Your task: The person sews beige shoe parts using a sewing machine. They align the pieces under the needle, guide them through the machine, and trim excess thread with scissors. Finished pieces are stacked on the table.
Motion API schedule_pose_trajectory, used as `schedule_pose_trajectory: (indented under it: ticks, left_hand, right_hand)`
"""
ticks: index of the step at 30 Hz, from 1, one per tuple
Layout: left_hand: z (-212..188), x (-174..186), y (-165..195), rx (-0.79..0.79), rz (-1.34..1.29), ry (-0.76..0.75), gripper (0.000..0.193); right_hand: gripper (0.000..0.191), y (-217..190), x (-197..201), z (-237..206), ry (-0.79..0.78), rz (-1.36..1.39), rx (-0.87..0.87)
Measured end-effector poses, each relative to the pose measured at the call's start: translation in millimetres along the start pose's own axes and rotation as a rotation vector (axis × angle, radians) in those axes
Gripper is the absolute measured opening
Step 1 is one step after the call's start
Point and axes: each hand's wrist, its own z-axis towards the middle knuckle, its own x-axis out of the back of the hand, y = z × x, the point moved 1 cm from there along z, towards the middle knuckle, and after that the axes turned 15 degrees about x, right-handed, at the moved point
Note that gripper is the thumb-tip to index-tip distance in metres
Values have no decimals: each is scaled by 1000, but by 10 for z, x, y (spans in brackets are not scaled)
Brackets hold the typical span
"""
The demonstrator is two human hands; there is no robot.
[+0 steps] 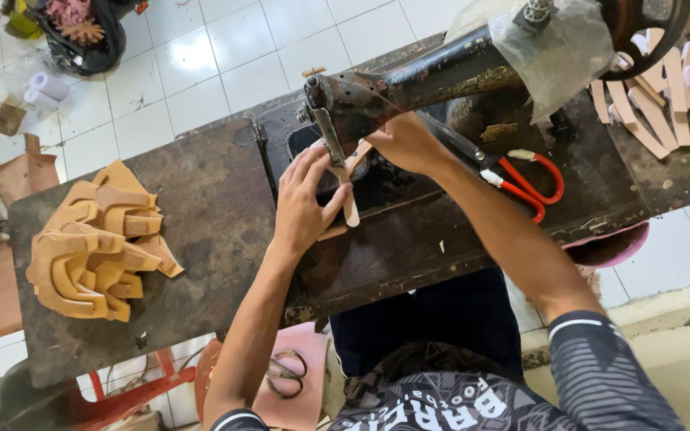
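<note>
Where dark worn bench (201, 207) fills view, old black sewing machine (433, 80) stands at its far side. Stack of tan cut leather pieces (93, 243) on bench, well left of machine. Left hand (305, 199), fingers spread, presses pale narrow strip (350, 203) flat just beside needle. Right hand (409, 144) under machine arm, pinching strip's far end; grip partly hidden. Red-handled scissors (525, 185) near right forearm. Pale cut strips (656, 96) at bench's right end.
</note>
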Motion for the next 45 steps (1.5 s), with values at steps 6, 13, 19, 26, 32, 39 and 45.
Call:
schedule_pose_trajectory:
  ticks: [6,13,19,26,32,39,45]
  left_hand:
    - [-30,-30,15,119,25,-39,50]
    - [-39,-20,17,100,40,-75,58]
    - [-43,-3,11,128,25,-117,62]
    - [-23,-30,-55,110,2,-132,58]
    - [13,-68,-158,117,-11,-148,53]
    - [38,-130,-211,128,-33,-119,45]
    - [60,-158,-199,141,-42,-107,39]
  right_hand:
    - [16,-179,1,-363,72,-142,590]
    - [19,-244,-104,-455,31,-391,644]
    - [19,-217,-113,-469,3,-465,645]
    - [21,-214,-115,-479,1,-452,655]
    - [21,-199,-122,-477,-6,-456,659]
    - [22,-188,-130,-471,-15,-448,644]
    - [23,-190,-141,-478,13,-435,666]
